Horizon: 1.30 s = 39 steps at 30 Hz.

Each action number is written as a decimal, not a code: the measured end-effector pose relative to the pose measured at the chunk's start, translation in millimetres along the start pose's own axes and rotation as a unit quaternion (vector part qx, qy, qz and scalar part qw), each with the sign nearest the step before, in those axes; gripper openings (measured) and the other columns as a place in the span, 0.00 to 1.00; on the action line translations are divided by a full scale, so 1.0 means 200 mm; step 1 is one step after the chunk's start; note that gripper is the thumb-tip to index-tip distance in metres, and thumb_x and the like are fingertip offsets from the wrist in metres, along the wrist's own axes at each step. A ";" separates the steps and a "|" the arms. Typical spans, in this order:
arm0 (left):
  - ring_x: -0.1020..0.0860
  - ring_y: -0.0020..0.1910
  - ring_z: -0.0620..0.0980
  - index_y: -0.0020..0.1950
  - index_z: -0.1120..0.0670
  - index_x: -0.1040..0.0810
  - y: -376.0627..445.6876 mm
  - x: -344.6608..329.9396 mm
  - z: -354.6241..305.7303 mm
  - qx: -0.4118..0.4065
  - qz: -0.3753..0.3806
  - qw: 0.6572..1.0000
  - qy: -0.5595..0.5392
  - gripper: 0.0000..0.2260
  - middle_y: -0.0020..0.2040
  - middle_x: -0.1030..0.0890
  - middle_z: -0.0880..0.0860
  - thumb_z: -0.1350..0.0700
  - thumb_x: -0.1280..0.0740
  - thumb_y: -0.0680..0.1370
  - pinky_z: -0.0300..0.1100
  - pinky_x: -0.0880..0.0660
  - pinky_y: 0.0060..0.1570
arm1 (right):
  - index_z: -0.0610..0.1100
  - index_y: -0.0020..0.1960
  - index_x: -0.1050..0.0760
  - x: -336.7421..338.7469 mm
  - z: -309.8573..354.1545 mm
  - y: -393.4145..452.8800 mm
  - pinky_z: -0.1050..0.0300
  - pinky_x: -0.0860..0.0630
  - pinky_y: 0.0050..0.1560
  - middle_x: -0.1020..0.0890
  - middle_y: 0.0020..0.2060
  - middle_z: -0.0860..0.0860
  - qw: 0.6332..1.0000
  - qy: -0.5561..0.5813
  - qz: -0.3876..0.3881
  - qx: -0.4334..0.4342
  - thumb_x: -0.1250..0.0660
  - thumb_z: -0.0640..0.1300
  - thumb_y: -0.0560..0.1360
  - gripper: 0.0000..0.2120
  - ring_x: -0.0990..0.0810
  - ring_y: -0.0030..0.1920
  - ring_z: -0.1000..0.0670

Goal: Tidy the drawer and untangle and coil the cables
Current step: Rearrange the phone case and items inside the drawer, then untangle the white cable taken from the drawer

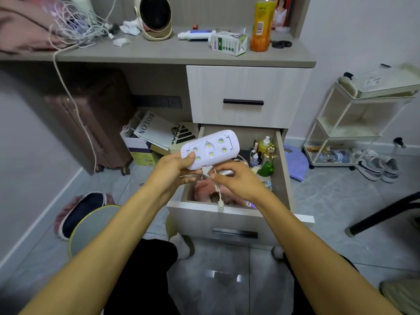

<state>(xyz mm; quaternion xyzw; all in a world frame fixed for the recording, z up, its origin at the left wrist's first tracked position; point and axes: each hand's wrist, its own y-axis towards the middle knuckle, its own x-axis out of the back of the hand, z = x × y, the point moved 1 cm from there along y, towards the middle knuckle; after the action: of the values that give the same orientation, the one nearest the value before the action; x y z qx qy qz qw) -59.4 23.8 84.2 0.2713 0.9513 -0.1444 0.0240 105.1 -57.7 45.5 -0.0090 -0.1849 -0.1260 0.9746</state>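
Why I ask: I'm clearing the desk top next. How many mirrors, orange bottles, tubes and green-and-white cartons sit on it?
Mirror: 1
Orange bottle: 1
Tube: 1
Green-and-white carton: 1
Total: 4

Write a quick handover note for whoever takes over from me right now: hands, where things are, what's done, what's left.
Left hand grips the white LED lamp above the open drawer.
Right hand pinches the lamp's thin cable, whose plug dangles over the drawer front.
Done: lamp lifted out.
Left: coil this cable, untangle the cable pile on the desk, and sort the bottles and clutter remaining in the drawer.
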 end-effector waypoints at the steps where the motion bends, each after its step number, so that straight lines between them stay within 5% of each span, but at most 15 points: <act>1: 0.17 0.40 0.48 0.57 0.57 0.21 -0.02 0.02 0.01 -0.001 -0.006 1.000 0.008 0.08 0.47 0.15 0.56 0.57 0.35 0.81 0.36 0.23 0.33 | 0.47 0.44 0.17 -0.01 0.02 -0.01 0.59 0.24 0.49 0.17 0.41 0.59 1.000 -0.002 0.006 -0.002 0.30 0.42 0.75 0.04 0.20 0.42 0.61; 5: 0.17 0.39 0.47 0.58 0.56 0.22 -0.08 0.11 0.11 0.024 -0.050 0.998 -0.006 0.08 0.47 0.15 0.54 0.56 0.35 0.81 0.38 0.24 0.36 | 0.49 0.35 0.22 -0.03 0.01 -0.08 0.64 0.26 0.39 0.20 0.31 0.61 0.999 0.028 0.007 -0.026 0.31 0.39 0.75 0.11 0.23 0.35 0.62; 12: 0.18 0.45 0.52 0.60 0.60 0.22 -0.23 0.12 0.45 0.116 0.020 0.993 -0.012 0.14 0.51 0.17 0.58 0.66 0.32 0.75 0.39 0.20 0.40 | 0.39 0.41 0.22 -0.07 -0.08 -0.29 0.52 0.17 0.42 0.19 0.48 0.45 0.995 0.074 0.007 -0.067 0.28 0.34 0.73 0.04 0.20 0.41 0.49; 16: 0.17 0.45 0.52 0.59 0.60 0.22 -0.26 0.09 0.49 0.050 0.065 0.995 0.050 0.21 0.48 0.16 0.57 0.63 0.25 0.68 0.41 0.21 0.43 | 0.45 0.42 0.20 -0.10 -0.13 -0.39 0.44 0.19 0.48 0.16 0.48 0.49 0.999 0.023 0.007 -0.044 0.27 0.35 0.71 0.07 0.17 0.44 0.45; 22: 0.18 0.35 0.50 0.45 0.57 0.21 -0.31 0.00 0.59 0.002 0.022 0.998 0.060 0.07 0.34 0.19 0.54 0.69 0.29 0.74 0.40 0.21 0.38 | 0.45 0.55 0.22 -0.11 -0.22 -0.54 0.65 0.23 0.49 0.20 0.51 0.52 0.995 0.054 -0.016 -0.081 0.27 0.32 0.70 0.15 0.20 0.45 0.58; 26: 0.18 0.43 0.43 0.47 0.54 0.20 -0.35 -0.07 0.75 -0.008 0.084 0.983 0.164 0.11 0.42 0.16 0.48 0.69 0.27 0.72 0.35 0.22 0.48 | 0.43 0.50 0.20 -0.13 -0.36 -0.64 0.64 0.22 0.49 0.17 0.47 0.47 0.988 0.054 -0.066 -0.128 0.28 0.31 0.71 0.11 0.20 0.42 0.62; 29: 0.18 0.46 0.37 0.50 0.51 0.19 -0.41 -0.14 0.81 -0.027 0.109 0.972 0.205 0.11 0.47 0.16 0.43 0.65 0.26 0.72 0.31 0.23 0.50 | 0.43 0.49 0.20 -0.16 -0.40 -0.67 0.56 0.19 0.52 0.15 0.48 0.44 0.978 0.088 -0.101 -0.159 0.30 0.34 0.74 0.07 0.17 0.46 0.53; 32: 0.19 0.49 0.37 0.52 0.45 0.19 -0.41 -0.17 0.85 -0.083 0.106 0.956 0.263 0.12 0.49 0.17 0.40 0.60 0.26 0.74 0.28 0.26 0.53 | 0.42 0.56 0.22 -0.19 -0.41 -0.70 0.51 0.20 0.55 0.16 0.51 0.46 0.972 0.125 -0.093 -0.178 0.36 0.34 0.78 0.08 0.17 0.52 0.48; 39: 0.23 0.43 0.38 0.53 0.50 0.15 -0.42 -0.16 0.87 -0.187 0.067 0.901 0.386 0.08 0.44 0.19 0.43 0.57 0.26 0.74 0.22 0.32 0.47 | 0.41 0.69 0.30 -0.24 -0.38 -0.73 0.57 0.21 0.57 0.18 0.57 0.49 0.967 0.138 -0.066 -0.202 0.38 0.40 0.81 0.17 0.18 0.55 0.53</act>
<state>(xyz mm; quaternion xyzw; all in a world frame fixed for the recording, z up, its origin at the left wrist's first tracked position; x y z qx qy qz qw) -81.7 -109.8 -56.9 0.3591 0.8752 0.1539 -0.2852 53.0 -192.8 -47.5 -0.1762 -0.0197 -0.2247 0.9582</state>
